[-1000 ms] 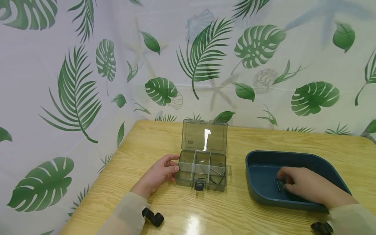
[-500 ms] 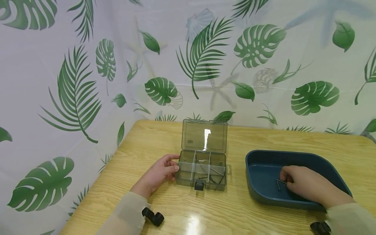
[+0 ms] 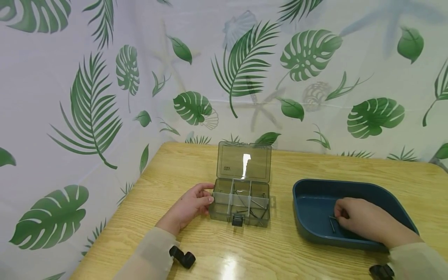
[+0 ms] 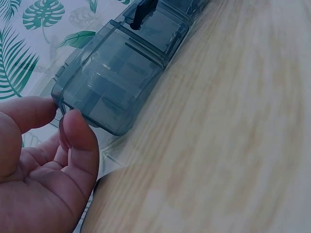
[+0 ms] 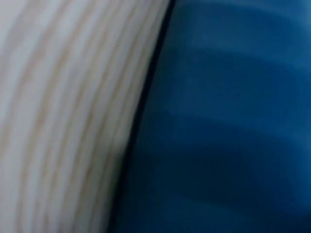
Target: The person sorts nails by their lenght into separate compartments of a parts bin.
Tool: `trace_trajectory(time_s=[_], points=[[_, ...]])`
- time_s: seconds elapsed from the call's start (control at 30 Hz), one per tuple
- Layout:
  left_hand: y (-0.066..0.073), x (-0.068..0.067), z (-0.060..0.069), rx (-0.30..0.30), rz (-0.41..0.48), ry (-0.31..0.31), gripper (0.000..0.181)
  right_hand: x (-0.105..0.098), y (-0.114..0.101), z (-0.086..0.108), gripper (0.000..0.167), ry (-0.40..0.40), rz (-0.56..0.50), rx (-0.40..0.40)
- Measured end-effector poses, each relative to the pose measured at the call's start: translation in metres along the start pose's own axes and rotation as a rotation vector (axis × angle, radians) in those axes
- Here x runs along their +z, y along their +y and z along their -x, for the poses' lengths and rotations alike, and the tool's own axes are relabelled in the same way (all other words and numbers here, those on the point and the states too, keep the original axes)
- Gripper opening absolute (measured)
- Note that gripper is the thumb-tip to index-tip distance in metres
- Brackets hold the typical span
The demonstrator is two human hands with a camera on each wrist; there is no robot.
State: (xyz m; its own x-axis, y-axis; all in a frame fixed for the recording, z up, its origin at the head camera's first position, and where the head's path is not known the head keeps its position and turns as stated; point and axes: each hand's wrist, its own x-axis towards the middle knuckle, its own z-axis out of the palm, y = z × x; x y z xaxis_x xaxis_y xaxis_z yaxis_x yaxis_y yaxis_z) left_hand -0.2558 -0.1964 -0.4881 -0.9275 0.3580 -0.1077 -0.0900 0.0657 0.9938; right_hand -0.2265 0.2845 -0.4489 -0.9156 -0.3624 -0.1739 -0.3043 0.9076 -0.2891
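A smoky clear compartment box stands on the table with its lid raised. Several thin dark screws lie in its middle and right compartments. My left hand holds the box's left end between thumb and index finger; the left wrist view shows this hand at the box's corner. Over at the right, my right hand reaches into a dark blue tray, fingers curled and pinching at a screw near the tray's floor. The fingertips are partly hidden.
The wooden table runs back to a leaf-printed cloth behind and on the left. A strip of table separates box and tray. In the right wrist view only table and the tray's blurred side appear.
My right hand's fingers have shifted slightly to the right inside the tray and gathered at the screws there, which have turned a little. The left hand and the box stay in place.
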Motion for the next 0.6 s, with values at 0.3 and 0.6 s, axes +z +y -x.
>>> trace_trajectory(time_s=[0.3, 0.6], points=[[0.001, 0.0, -0.001, -0.005, -0.015, 0.001, 0.048, -0.005, -0.007, 0.003, 0.013, 0.07, -0.058, -0.044], [0.0, -0.001, 0.001, -0.001, 0.001, -0.003, 0.049, -0.012, -0.033, 0.001, 0.009, 0.192, -0.129, -0.12]])
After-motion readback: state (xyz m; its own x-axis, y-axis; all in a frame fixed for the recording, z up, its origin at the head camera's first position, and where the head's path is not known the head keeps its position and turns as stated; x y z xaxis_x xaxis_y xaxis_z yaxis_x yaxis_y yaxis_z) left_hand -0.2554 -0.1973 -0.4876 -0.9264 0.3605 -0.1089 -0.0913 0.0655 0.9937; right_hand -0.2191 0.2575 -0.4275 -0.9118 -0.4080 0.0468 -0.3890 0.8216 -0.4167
